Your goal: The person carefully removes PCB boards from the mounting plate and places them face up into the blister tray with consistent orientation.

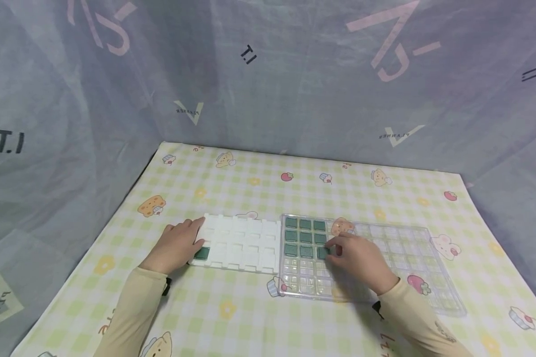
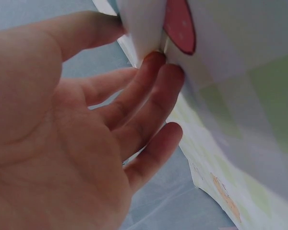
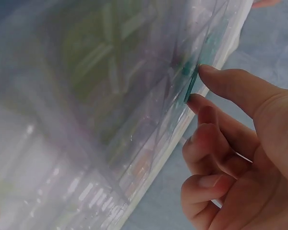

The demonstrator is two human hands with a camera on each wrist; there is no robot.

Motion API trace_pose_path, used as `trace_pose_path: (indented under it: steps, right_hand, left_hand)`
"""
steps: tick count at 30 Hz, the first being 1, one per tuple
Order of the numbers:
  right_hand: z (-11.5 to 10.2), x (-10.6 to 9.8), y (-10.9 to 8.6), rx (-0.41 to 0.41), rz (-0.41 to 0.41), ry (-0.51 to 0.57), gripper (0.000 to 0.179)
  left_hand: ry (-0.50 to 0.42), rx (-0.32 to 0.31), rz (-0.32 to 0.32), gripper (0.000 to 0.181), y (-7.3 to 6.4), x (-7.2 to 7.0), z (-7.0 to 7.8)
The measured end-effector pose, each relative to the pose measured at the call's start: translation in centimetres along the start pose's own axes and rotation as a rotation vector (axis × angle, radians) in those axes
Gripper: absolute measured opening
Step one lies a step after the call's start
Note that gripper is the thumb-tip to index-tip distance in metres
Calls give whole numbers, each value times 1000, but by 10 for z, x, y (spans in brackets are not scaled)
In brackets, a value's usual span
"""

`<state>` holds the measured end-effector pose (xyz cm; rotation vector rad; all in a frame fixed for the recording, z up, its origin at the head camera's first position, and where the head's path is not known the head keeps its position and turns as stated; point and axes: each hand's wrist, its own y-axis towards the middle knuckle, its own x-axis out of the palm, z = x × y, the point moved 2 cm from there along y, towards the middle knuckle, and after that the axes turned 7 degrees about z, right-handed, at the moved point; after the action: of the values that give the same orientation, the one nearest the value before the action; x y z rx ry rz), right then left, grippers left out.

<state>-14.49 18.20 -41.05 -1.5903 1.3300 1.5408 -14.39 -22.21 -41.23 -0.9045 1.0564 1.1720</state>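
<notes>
My right hand [image 1: 357, 258] pinches a small green chip [image 1: 323, 253] between thumb and index finger, at a cell of the clear plastic tray [image 1: 433, 267]. In the right wrist view that green chip [image 3: 192, 86] appears edge-on between the two fingertips; the other fingers are curled. Several more green chips [image 1: 305, 237] lie in rows in the tray's far left cells. My left hand [image 1: 176, 245] rests at the left end of a white slotted tray [image 1: 243, 243], fingers relaxed against its edge. Beside its thumb, one green chip [image 1: 202, 253] sits in the near left slot.
Both trays lie side by side on a table under a checked, printed tablecloth [image 1: 232, 317]. The clear tray's right part reaches beneath my right wrist. Grey printed fabric [image 1: 295, 79] hangs behind the table and along its sides.
</notes>
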Motion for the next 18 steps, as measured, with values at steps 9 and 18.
trace_pose_path:
  steps: [9,18]
  right_hand:
    - [1,4,0,15,0,-12,20]
    - [-1,3,0,43,-6,12,23]
  left_hand:
    - [9,1,0,59,0,0,1]
    - [7,5,4,59,2,2,-2]
